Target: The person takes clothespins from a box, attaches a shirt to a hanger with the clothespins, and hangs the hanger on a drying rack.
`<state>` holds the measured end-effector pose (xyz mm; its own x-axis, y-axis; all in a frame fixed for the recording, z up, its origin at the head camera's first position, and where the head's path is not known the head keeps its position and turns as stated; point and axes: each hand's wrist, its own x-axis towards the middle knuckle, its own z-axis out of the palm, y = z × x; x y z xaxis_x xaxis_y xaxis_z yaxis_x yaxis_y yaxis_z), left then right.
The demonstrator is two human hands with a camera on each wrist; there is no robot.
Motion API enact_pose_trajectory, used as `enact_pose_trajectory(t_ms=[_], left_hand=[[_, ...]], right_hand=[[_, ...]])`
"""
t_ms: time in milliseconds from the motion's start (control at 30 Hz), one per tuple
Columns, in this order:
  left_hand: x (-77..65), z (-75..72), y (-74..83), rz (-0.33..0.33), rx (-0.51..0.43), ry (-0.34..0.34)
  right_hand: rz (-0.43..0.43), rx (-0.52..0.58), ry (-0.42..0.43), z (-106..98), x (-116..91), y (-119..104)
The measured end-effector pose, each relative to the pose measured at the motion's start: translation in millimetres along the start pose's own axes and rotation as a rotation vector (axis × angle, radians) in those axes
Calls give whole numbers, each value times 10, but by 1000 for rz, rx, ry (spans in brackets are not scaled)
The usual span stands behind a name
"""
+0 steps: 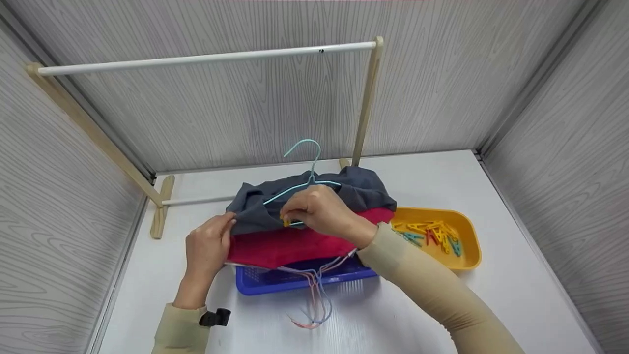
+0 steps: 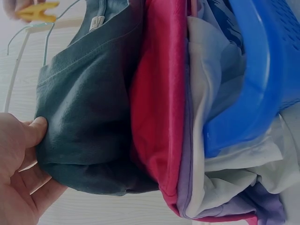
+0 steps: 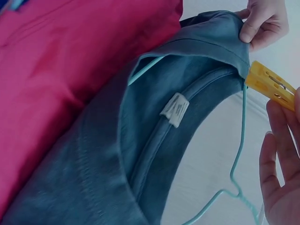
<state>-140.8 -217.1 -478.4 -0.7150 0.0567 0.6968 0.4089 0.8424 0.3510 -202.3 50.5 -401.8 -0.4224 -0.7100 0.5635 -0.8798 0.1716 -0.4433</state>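
White table (image 1: 491, 305): blue basket (image 1: 265, 281), yellow tray (image 1: 467, 246), wooden rack (image 1: 162, 206), loose hangers (image 1: 314, 314).

From my head view, the blue basket (image 1: 295, 281) is mostly buried under the red garment (image 1: 290, 246), so I cannot see what lies inside it. The light blue hanger (image 1: 307, 169) disappears into the grey shirt (image 1: 363, 191). My right hand (image 1: 322, 211) covers most of the yellow clothespin (image 1: 286, 222). The pegs in the yellow tray (image 1: 469, 246) are too small to count.
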Motion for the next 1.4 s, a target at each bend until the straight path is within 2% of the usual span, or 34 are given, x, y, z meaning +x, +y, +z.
enact_pose_trajectory(t_ms=[367,567,767,967,1400], left_hand=[[9,8,-1,6,-3,-9],[11,2,11,6,8,-28],[10,-9,16,-3,12,-42],[8,-13,10,5,10,-31],[8,8,3,24,14,-11]], right_hand=[[-69,-89,51,194,325,-57],[-71,-120,82,296,417,-53],[-104,-202,91,389,479,-70],[-106,-280,57,466,518,-74],[-26,-323,-28,543,514,-43]])
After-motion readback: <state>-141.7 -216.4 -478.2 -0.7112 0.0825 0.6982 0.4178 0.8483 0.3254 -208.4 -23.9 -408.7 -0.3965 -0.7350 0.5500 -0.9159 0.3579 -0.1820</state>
